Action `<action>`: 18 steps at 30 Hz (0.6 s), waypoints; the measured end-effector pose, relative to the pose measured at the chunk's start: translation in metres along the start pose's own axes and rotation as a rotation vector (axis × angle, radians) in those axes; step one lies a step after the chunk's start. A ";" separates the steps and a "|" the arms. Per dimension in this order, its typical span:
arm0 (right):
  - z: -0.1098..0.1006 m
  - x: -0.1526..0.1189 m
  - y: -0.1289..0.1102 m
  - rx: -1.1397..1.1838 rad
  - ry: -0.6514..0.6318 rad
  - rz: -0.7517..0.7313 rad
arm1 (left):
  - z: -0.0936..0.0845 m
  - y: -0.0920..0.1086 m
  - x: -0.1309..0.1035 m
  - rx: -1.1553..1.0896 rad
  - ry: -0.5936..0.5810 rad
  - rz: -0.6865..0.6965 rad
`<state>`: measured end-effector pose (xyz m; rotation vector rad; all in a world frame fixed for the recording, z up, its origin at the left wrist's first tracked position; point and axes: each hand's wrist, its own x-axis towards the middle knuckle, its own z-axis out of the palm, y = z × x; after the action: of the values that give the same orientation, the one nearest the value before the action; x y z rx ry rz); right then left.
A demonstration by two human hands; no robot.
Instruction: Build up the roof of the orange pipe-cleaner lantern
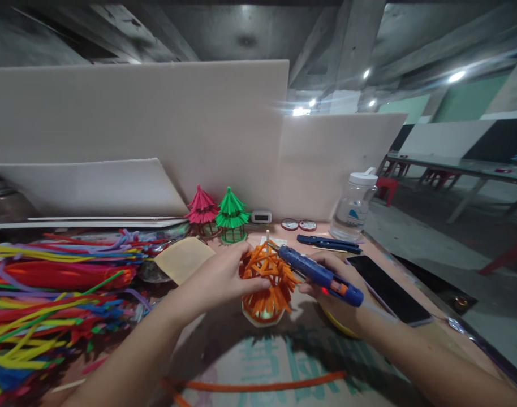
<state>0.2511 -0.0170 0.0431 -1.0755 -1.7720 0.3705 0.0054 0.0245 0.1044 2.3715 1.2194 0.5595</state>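
One orange model [276,285] with a fringed roof, between the hands; whether its base rests on the tabletop [216,347] cannot be told. One left hand [231,271], fingers gripping the model's side. One right hand [341,270], fingers wrapped around a blue glue gun [303,264], nozzle near the roof's peak. Two standing models behind: pink [201,208], green [231,216]. One loose orange strip [262,387], nearer the wearer.

Pipe cleaners [59,277] cover the tabletop [218,350] at the frame's lower left; one hut [274,297] is at centre, two other huts [233,217] behind it; right of centre lies a phone [388,288], a bottle [349,212] standing behind.
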 end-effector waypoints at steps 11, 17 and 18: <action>-0.001 0.001 -0.005 -0.006 -0.001 -0.020 | 0.001 -0.003 0.001 0.016 -0.012 0.001; 0.001 0.001 -0.004 0.027 0.006 0.008 | 0.000 -0.001 0.000 0.004 -0.013 0.009; 0.001 0.001 -0.004 0.032 0.007 0.006 | 0.000 -0.001 0.000 0.005 -0.014 0.009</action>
<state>0.2483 -0.0180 0.0463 -1.0588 -1.7517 0.3970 0.0047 0.0256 0.1037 2.3823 1.2063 0.5427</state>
